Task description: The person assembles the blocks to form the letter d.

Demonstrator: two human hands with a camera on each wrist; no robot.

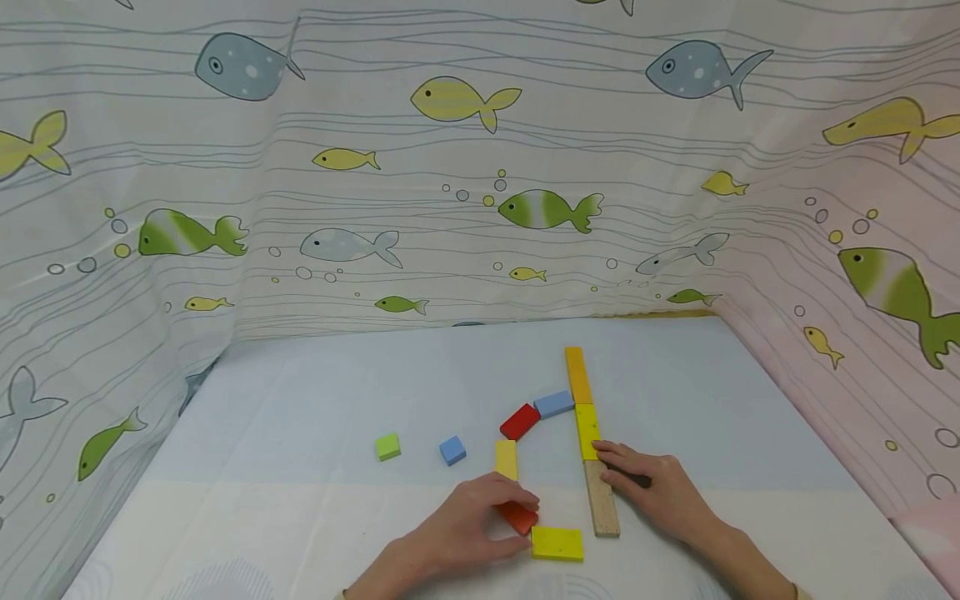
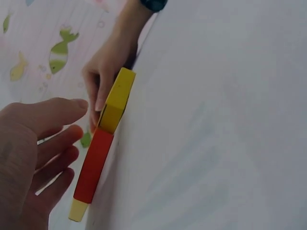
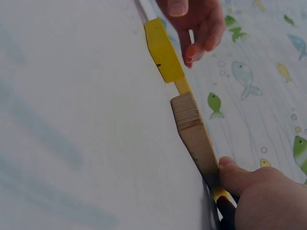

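My left hand (image 1: 468, 521) hovers around an orange-red block (image 1: 517, 518), fingers loosely bent; in the left wrist view a gap shows between fingertips and block. That block meets a yellow block (image 1: 557, 543) at its near end and a pale yellow block (image 1: 506, 457) at its far end. A red block (image 1: 520, 422) and a blue block (image 1: 555, 404) continue the curve. My right hand (image 1: 667, 492) rests extended fingers along a straight row: its thumb touches the plain wooden block (image 1: 602, 508), and a fingertip lies on the bright yellow block (image 1: 588, 437). An orange block (image 1: 576, 375) tops the row.
A green block (image 1: 387, 447) and a small blue block (image 1: 452, 450) lie apart, left of the curve. Fish-printed cloth (image 1: 450, 208) walls the table (image 1: 300, 400) at the back and both sides.
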